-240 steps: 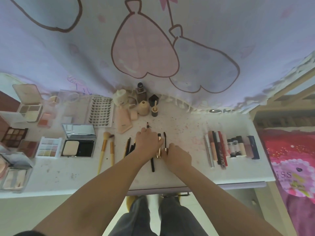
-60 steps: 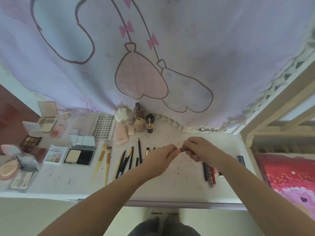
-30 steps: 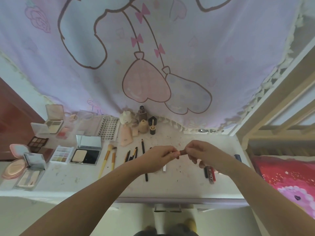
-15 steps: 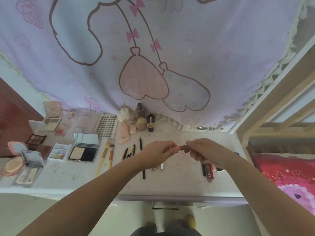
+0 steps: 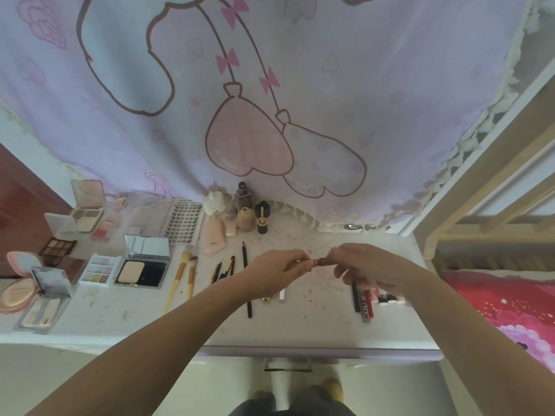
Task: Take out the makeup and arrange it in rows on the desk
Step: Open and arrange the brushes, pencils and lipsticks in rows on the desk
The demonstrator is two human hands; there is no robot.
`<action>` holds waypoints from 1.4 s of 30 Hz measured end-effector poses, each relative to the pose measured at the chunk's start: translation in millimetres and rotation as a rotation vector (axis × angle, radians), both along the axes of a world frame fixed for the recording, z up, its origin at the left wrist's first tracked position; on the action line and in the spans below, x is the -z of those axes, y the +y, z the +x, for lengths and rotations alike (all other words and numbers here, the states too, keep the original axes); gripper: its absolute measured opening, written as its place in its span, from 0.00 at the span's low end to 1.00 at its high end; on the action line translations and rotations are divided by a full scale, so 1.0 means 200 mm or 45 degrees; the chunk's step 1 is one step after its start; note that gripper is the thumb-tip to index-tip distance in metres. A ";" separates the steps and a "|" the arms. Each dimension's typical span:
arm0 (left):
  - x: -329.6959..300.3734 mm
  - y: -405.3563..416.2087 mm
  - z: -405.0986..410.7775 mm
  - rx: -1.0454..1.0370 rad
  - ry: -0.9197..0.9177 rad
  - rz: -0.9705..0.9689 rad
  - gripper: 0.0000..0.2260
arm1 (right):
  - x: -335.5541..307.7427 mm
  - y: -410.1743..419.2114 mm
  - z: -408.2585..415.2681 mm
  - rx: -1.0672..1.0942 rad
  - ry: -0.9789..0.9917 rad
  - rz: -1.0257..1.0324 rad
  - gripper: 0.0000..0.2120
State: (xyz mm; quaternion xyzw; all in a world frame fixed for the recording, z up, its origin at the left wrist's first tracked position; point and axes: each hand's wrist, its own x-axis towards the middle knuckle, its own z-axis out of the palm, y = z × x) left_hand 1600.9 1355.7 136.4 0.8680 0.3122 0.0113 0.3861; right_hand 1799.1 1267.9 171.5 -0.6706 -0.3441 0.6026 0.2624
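Observation:
Both hands are raised above the middle of the white desk (image 5: 315,331). My left hand (image 5: 277,273) and my right hand (image 5: 365,267) each pinch one end of a small brownish-red makeup stick (image 5: 318,262) held level between them. Beneath them lie rows of makeup: two tan-handled brushes (image 5: 183,276), several dark pencils and thin brushes (image 5: 244,277), and on the right a group of lip sticks and tubes (image 5: 368,301), partly hidden by my right wrist.
Open palettes and compacts (image 5: 141,265) fill the desk's left side, with puffs (image 5: 18,283) at the far left. Small bottles (image 5: 244,219) and a lash tray (image 5: 183,222) stand at the back under a printed curtain. A bed frame and pink bedding (image 5: 510,307) are to the right.
Eight seconds ago both hands lay on the desk among the pencils; since then they lifted and came together on the small stick. Over the last second they barely moved.

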 end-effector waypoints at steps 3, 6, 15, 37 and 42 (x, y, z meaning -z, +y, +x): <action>0.00 0.01 0.01 0.015 -0.020 -0.001 0.11 | 0.01 0.00 0.01 0.000 -0.007 0.017 0.17; -0.01 0.02 0.01 0.026 -0.020 0.004 0.11 | 0.00 0.00 0.02 0.004 0.029 0.071 0.08; 0.10 0.07 -0.03 0.053 0.141 -0.066 0.10 | 0.02 -0.02 0.14 -0.093 -0.322 -0.029 0.05; 0.60 0.02 0.22 -0.438 0.639 0.527 0.20 | 0.71 0.06 -0.32 -0.133 -1.105 -0.066 0.12; 0.61 0.03 0.21 -0.425 0.628 0.563 0.19 | 0.73 0.11 -0.36 -0.355 -1.230 0.008 0.14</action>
